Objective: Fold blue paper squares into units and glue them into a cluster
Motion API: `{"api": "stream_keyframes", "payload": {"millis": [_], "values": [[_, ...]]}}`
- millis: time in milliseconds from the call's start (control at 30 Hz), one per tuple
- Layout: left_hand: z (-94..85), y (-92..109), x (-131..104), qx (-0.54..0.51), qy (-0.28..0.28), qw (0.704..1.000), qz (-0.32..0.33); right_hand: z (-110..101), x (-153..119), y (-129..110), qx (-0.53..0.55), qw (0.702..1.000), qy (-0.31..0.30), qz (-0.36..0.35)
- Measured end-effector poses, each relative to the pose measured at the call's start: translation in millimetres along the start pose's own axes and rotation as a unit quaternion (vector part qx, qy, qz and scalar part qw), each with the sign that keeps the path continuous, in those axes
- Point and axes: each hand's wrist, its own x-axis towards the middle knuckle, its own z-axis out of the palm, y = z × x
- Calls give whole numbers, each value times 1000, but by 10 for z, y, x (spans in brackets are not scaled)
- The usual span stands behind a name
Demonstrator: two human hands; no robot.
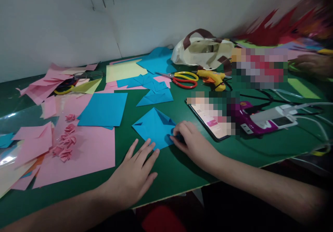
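A blue sheet of paper (pixel 154 127), partly folded, lies on the green table between my hands. Its far and left corners show creased flaps. My left hand (pixel 136 167) rests with fingers spread, the fingertips on the paper's near edge. At the paper's right corner, my right hand (pixel 188 138) pinches the edge between thumb and fingers. Just beyond are folded blue paper pieces (pixel 158 94). To the left sits a stack of blue square sheets (pixel 104 109) on a large pink sheet (pixel 88 166), beside several small pink paper roses (pixel 66 140).
Scissors (pixel 186 79) with red and yellow handles and a yellow glue gun (pixel 213 79) lie behind. A phone (pixel 210 117) and a purple power strip (pixel 244 121) with cables are at right. A cloth bag (pixel 203 49) stands against the wall. Another person's hand (pixel 312 65) is far right.
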Motion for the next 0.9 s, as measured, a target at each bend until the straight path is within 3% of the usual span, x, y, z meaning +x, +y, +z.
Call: {"api": "stream_keyframes", "payload": {"millis": [167, 233, 600, 733, 900], "values": [[12, 9, 0, 15, 7, 1000, 5, -93, 20, -24, -72, 972, -14, -223], [15, 9, 0, 15, 8, 1000, 4, -121, 21, -12, -78, 962, -20, -262], [-12, 6, 6, 12, -11, 1000, 0, -251, -209, 124, -77, 990, 6, -120], [-22, -8, 8, -11, -3, 1000, 4, -294, -176, 105, -51, 987, 17, -153], [-27, -24, -4, -43, 4, 999, 3, -272, -42, 83, -28, 978, -53, -201]]}}
